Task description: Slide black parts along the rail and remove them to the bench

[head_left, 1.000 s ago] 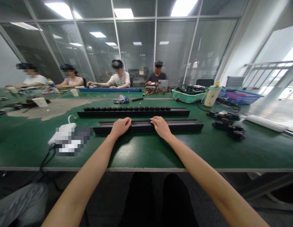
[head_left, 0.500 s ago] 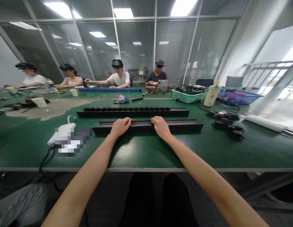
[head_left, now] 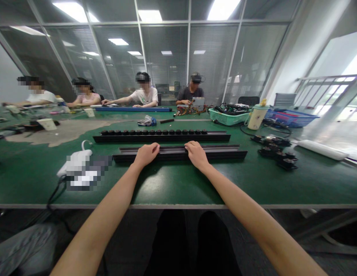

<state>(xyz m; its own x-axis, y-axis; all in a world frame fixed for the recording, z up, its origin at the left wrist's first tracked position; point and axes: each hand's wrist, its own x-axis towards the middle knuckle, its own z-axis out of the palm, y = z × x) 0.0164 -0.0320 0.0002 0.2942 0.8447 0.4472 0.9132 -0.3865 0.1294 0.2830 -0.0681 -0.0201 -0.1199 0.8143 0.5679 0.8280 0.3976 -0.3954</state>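
Observation:
Lengthwise across the green table in front of me lies a long black channel rail (head_left: 224, 154), its inside bare at both ends. My left hand (head_left: 147, 153) grips it left of the middle, thumb and fingers closed over the edges. Right of the middle my right hand (head_left: 196, 153) is closed on the same rail, fingers curled over its far side. Just behind it, apart from my hands, lies a second black rail (head_left: 164, 138) with a row of small round black parts (head_left: 151, 132) along it.
At right sit several loose black parts (head_left: 286, 159), a white roll (head_left: 322, 149), a cream tumbler (head_left: 257, 117), a green basket (head_left: 228, 117) of cables and a blue basket (head_left: 296, 118). A white device (head_left: 76, 163) with a cable lies at left. Several people work across the table.
My hands and the rail stay nearly still. Across the table, the co-worker at the right has shifted hands a little near the wired box.

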